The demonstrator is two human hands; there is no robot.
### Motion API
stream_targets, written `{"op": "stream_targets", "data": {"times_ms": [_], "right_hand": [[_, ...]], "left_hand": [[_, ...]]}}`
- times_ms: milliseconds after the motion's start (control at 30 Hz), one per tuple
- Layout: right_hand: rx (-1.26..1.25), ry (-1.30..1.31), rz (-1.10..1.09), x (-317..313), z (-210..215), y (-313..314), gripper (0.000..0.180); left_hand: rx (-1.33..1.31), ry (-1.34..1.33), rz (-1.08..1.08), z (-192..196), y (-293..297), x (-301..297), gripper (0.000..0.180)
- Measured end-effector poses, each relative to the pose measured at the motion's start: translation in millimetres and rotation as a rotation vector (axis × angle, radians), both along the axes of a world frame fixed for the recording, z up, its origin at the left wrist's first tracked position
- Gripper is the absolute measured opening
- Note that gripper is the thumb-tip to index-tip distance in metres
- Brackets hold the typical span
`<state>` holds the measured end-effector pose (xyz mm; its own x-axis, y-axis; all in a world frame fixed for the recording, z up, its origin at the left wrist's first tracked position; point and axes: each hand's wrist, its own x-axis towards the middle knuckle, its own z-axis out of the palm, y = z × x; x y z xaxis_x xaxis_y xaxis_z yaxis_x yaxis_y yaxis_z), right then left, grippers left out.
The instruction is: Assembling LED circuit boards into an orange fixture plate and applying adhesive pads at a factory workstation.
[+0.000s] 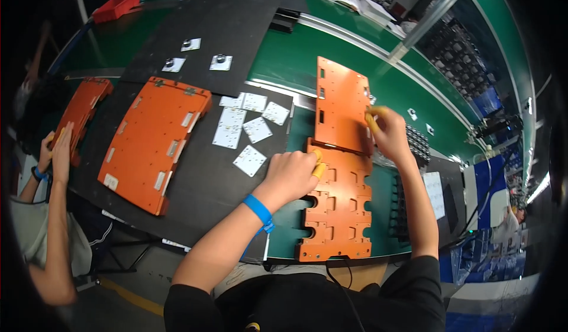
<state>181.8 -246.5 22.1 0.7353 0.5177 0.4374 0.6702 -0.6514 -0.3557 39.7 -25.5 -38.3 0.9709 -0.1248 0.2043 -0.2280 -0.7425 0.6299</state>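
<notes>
Nearest, at the desk's (pixel 284 60) near edge, the lower orange plate (pixel 337 214) lies flat, the left hand (pixel 293 175) clenched on its top edge, the right hand (pixel 387 132) pinching the hinged upper orange plate's (pixel 341 104) right rim; both look stiff, light, best held by their edges.

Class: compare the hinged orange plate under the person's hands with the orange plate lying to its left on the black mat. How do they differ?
The hinged orange plate lies opened in two leaves on the green belt, both hands touching it; the closed orange plate rests as one slab on the black mat, untouched. Both are orange, flat and full of cut-outs.
</notes>
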Motion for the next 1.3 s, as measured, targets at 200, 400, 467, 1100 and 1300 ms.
{"op": "stream_targets", "data": {"times_ms": [200, 400, 467, 1100, 1300], "right_hand": [[0.345, 0.455, 0.002, -63.8, -41.2, 33.1, 0.014], [0.292, 0.084, 0.048, -65.5, -55.3, 38.2, 0.013], [0.294, 0.099, 0.050, -65.5, -55.3, 35.2, 0.013], [0.515, 0.010, -0.366, -35.6, -68.4, -1.1, 0.053], [1.130, 0.707, -0.267, -32.5, -47.9, -9.8, 0.051]], "left_hand": [[0.000, -0.020, 0.006, 1.1, -1.3, 1.5, 0.023], [-0.014, -0.005, 0.000, -4.5, 2.2, 4.4, 0.021], [-0.004, -0.018, -0.003, -5.2, 0.5, 4.6, 0.021], [-0.276, -0.241, 0.177, -8.6, -5.9, 11.8, 0.037], [-0.303, -0.170, 0.217, -7.7, -2.4, 13.1, 0.041]]}}
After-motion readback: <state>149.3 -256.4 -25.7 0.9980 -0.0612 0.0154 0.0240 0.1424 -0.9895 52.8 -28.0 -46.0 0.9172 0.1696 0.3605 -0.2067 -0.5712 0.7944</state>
